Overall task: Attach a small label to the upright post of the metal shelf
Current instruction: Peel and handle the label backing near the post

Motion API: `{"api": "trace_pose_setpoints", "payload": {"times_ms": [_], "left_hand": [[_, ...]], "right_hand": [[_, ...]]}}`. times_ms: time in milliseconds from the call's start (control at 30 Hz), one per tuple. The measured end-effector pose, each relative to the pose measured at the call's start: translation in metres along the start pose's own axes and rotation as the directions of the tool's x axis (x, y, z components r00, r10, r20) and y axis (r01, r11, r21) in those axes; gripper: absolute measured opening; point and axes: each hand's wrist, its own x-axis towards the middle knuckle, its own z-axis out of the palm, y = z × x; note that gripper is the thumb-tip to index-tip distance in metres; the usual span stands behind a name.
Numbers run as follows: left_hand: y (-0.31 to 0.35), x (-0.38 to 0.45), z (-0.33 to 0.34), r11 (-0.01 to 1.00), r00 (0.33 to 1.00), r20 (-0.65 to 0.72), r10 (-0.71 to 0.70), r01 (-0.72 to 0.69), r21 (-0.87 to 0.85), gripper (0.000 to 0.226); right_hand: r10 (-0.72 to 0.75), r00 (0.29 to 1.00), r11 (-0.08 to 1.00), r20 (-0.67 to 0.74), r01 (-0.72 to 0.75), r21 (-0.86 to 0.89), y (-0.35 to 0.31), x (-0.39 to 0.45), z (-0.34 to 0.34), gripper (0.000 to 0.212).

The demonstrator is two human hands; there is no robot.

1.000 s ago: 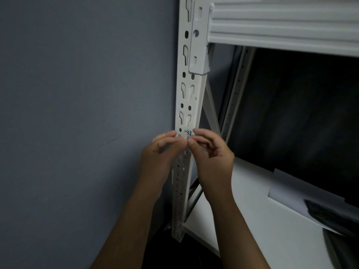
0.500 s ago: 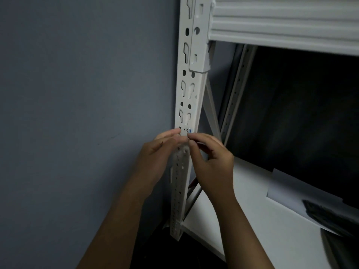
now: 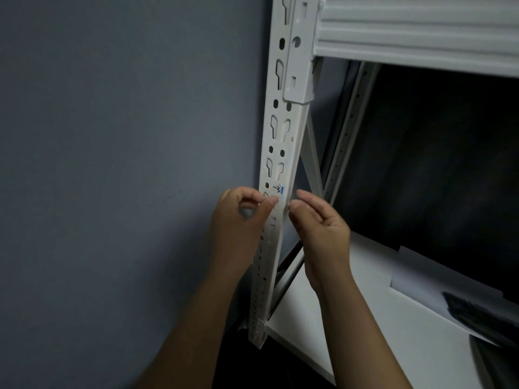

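The white upright post [image 3: 283,130] of the metal shelf runs down the middle, punched with slots and holes. A small white label [image 3: 278,190] with black writing and a blue stripe lies flat on the post's front face. My left hand [image 3: 241,220] is curled, and its thumb and forefinger tips meet at the label's lower edge on the post. My right hand [image 3: 320,223] hovers just right of the post with loosely curled fingers and holds nothing; its thumb tip is close to the post's right edge.
A grey wall [image 3: 126,164] fills the left side. A white beam [image 3: 415,29] crosses the top right. Below lies a white shelf board [image 3: 365,318] with a sheet of paper [image 3: 427,279] and a dark object [image 3: 483,313] on it. Diagonal braces stand behind the post.
My right hand has let go of the label and drawn off to the right of the post. The label's writing and blue stripe now show. My left fingertips stay at its lower edge.
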Motion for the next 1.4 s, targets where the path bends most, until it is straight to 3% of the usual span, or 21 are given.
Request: {"api": "trace_pose_setpoints", "payload": {"times_ms": [200,500,667,1133,1400], "left_hand": [[-0.012,0.005,0.015,1.000,0.992,-0.127,0.013,-0.011,0.015,0.017],[-0.020,0.011,0.024,0.987,0.967,-0.202,0.155,-0.145,0.064,0.007],[-0.029,0.010,0.030,0.938,0.896,-0.325,0.304,-0.223,0.265,0.010],[-0.033,0.008,0.046,0.949,0.840,-0.447,0.308,-0.238,0.207,0.007],[-0.032,0.008,0.044,0.954,0.873,-0.393,0.290,-0.233,0.188,0.009]], "right_hand": [[0.012,0.996,0.995,-0.090,-0.003,0.105,0.005,0.005,0.006,0.017],[-0.066,0.991,0.995,-0.120,0.074,0.063,0.012,0.012,0.011,0.011],[-0.039,0.993,0.995,-0.108,0.048,0.087,0.015,0.014,0.013,0.013],[-0.033,0.993,0.997,-0.113,0.041,0.068,0.018,0.014,0.013,0.011],[-0.026,0.989,0.995,-0.148,0.039,0.087,0.020,0.013,0.017,0.012]]}}
